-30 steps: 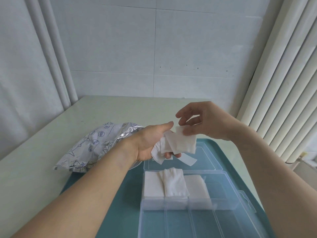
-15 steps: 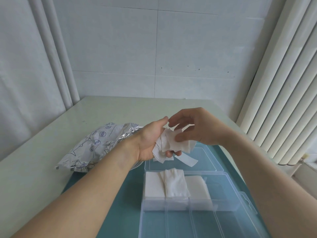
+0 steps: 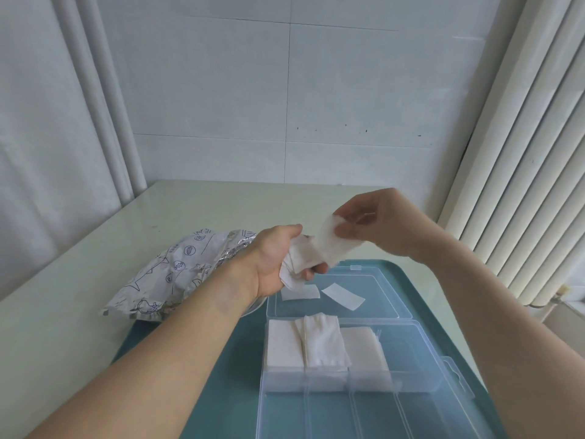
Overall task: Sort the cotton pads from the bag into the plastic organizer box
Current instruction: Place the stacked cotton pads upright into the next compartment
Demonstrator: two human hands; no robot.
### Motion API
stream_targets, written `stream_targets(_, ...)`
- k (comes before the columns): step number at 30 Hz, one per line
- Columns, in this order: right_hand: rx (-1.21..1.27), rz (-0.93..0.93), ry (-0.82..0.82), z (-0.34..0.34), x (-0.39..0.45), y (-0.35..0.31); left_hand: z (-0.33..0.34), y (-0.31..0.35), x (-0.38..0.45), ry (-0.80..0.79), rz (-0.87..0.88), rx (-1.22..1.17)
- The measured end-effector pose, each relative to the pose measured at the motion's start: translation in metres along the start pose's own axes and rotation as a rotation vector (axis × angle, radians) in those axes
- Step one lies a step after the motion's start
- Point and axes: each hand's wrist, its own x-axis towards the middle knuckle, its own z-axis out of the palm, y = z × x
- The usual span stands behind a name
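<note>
1. Head view: the left hand is gripping a bunch of cotton pads as a supply; the right hand is pinching one pad, apparently peeling it free.
2. Stacks are filling three far compartments of the organizer box; the foil bag is lying beside it.
3. The bag's mouth is lying hidden behind the left wrist; the box's near end is running out of frame.

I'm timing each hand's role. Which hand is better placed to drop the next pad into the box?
Right. The right hand already pinches one cotton pad above the organizer box, while the left hand grips the remaining bunch.
</note>
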Motion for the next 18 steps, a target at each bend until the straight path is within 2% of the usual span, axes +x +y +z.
stream_targets(3, 0.513, 0.166, -0.082, -0.012, -0.004, -0.003, 0.000, 0.000, 0.003, 0.118, 0.094, -0.052)
stream_targets(5, 0.642, 0.262, -0.132, -0.007, -0.004, -0.004, 0.003, 0.000, 0.003, 0.155, 0.149, -0.086)
stream_targets(7, 0.528, 0.288, -0.089, 0.007, -0.002, -0.004, 0.009, -0.001, 0.001, 0.162, 0.175, -0.120)
stream_targets(11, 0.120, 0.226, 0.083, 0.026, -0.002, -0.002, 0.017, -0.004, 0.003, 0.172, 0.192, -0.160)
stream_targets(18, -0.057, 0.071, 0.127, 0.032, 0.000, -0.003, 0.017, -0.004, 0.001, 0.219, 0.198, -0.163)
